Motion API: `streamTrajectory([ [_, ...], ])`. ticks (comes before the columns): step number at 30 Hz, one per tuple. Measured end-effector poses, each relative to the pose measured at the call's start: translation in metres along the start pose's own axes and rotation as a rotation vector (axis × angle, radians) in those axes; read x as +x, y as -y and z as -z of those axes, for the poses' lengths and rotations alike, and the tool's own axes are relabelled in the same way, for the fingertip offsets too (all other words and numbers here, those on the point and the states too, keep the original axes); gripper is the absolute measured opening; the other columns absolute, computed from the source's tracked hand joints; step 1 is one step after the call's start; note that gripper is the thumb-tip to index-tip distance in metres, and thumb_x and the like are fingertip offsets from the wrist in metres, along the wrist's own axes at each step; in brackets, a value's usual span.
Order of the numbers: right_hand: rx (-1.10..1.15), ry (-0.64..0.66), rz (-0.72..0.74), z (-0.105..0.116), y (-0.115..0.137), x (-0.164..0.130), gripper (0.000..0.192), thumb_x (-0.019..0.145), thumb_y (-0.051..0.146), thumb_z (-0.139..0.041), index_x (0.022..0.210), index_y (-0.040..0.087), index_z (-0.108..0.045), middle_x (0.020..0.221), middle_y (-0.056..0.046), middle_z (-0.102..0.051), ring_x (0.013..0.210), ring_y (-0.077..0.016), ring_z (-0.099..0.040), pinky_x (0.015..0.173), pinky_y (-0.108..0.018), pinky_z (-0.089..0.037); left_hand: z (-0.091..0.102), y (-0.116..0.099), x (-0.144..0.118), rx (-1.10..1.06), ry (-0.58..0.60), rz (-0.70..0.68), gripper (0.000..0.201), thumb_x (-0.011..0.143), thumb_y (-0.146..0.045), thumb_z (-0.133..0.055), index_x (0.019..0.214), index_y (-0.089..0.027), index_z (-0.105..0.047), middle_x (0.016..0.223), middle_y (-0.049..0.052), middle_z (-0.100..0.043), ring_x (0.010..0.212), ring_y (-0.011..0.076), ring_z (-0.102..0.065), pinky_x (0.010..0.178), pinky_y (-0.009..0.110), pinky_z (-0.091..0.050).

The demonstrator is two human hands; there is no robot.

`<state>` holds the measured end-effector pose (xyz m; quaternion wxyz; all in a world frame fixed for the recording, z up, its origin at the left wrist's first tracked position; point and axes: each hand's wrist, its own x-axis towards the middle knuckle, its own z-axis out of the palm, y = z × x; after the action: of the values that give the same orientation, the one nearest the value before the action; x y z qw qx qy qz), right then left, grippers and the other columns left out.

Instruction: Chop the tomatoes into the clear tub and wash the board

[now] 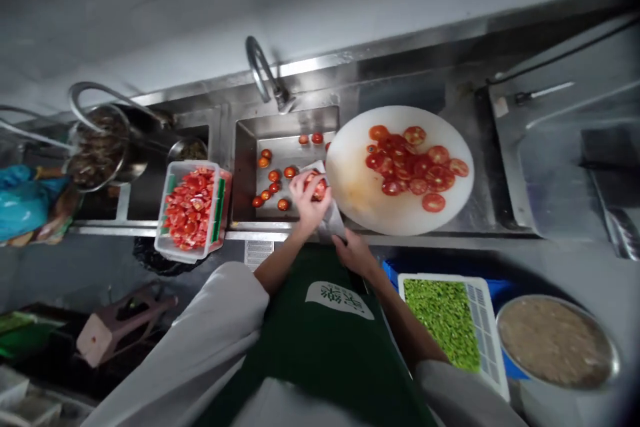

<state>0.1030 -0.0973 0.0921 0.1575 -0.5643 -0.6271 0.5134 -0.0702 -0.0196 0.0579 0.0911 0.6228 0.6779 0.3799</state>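
Observation:
My left hand (306, 203) is closed around cut tomato (319, 189) at the sink's right edge. My right hand (354, 250) grips the handle of a cleaver (332, 221), whose broad blade lies under and beside the left hand. Just right of both is a round white cutting board (357, 203), stained with juice. A heap of tomato slices (419, 163) covers its right part. Several whole tomatoes (275, 175) sit in the metal sink (245, 147) on the left. Farther left, a clear plastic tub (163, 230) holds chopped tomato (193, 208).
A curved faucet (260, 63) rises behind the sink. At far left is a metal bowl (127, 137) of dark food. Below right are a white basket (493, 340) of chopped greens and a round pan (555, 340). A stool (120, 323) stands lower left.

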Motion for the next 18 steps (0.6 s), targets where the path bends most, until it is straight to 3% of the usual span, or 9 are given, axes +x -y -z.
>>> streamTrajectory([
  [3,-0.095,0.246,0.159,-0.039,0.074,0.038,0.02,0.101,0.035,-0.056,0.086,0.022,-0.061,0.077,-0.004,-0.071,0.075,-0.0202,-0.064,0.069,-0.027,-0.045,0.098,0.05,0.011,0.158,-0.284,0.136,0.026,0.102,-0.035,-0.065,0.126,-0.026,-0.071,0.143,0.012,-0.059,0.14,0.034,-0.053,0.123,0.058,-0.038],
  [6,-0.183,0.447,0.324,-0.084,0.141,0.064,0.021,0.103,0.033,-0.055,0.086,0.022,-0.06,0.077,-0.002,-0.069,0.071,-0.017,-0.06,0.065,-0.025,-0.037,0.188,0.116,0.007,0.349,-0.523,0.349,0.028,0.106,-0.032,-0.056,0.131,-0.023,-0.067,0.144,0.014,-0.058,0.142,0.0329,-0.051,0.123,0.055,-0.038],
  [9,-0.243,0.534,0.39,-0.11,0.168,0.071,0.023,0.105,0.035,-0.053,0.087,0.023,-0.059,0.073,0.0,-0.065,0.065,-0.0155,-0.056,0.062,-0.025,-0.032,0.246,0.19,-0.008,0.452,-0.633,0.564,0.029,0.11,-0.026,-0.044,0.128,-0.02,-0.065,0.135,0.014,-0.06,0.141,0.0313,-0.049,0.121,0.055,-0.038],
  [11,-0.263,0.503,0.332,-0.106,0.159,0.068,0.024,0.104,0.04,-0.053,0.087,0.024,-0.06,0.072,0.001,-0.065,0.065,-0.0159,-0.056,0.062,-0.025,-0.034,0.262,0.235,-0.019,0.417,-0.534,0.683,0.023,0.107,-0.03,-0.054,0.119,-0.014,-0.066,0.131,0.014,-0.06,0.137,0.0328,-0.048,0.121,0.059,-0.034],
  [13,-0.286,0.393,0.228,-0.083,0.13,0.064,0.026,0.101,0.044,-0.052,0.085,0.025,-0.059,0.071,0.0,-0.065,0.066,-0.0173,-0.058,0.062,-0.025,-0.038,0.266,0.267,-0.031,0.369,-0.417,0.756,0.028,0.1,-0.035,-0.069,0.111,-0.01,-0.066,0.135,0.017,-0.058,0.137,0.0363,-0.043,0.12,0.064,-0.03],
  [16,-0.301,0.162,0.086,-0.021,0.072,0.058,0.034,0.096,0.055,-0.05,0.079,0.026,-0.054,0.061,-0.001,-0.061,0.061,-0.0196,-0.057,0.06,-0.028,-0.043,0.256,0.288,-0.043,0.372,-0.433,0.763,0.034,0.097,-0.036,-0.076,0.114,-0.008,-0.067,0.149,0.02,-0.052,0.146,0.042,-0.031,0.12,0.068,-0.023],
  [18,-0.277,0.05,-0.033,0.026,0.034,0.054,0.04,0.091,0.066,-0.051,0.078,0.028,-0.052,0.051,0.001,-0.055,0.05,-0.0201,-0.054,0.052,-0.031,-0.043,0.24,0.286,-0.046,0.351,-0.476,0.659,0.029,0.101,-0.032,-0.068,0.12,-0.009,-0.067,0.15,0.019,-0.052,0.148,0.0382,-0.033,0.122,0.065,-0.024],
])
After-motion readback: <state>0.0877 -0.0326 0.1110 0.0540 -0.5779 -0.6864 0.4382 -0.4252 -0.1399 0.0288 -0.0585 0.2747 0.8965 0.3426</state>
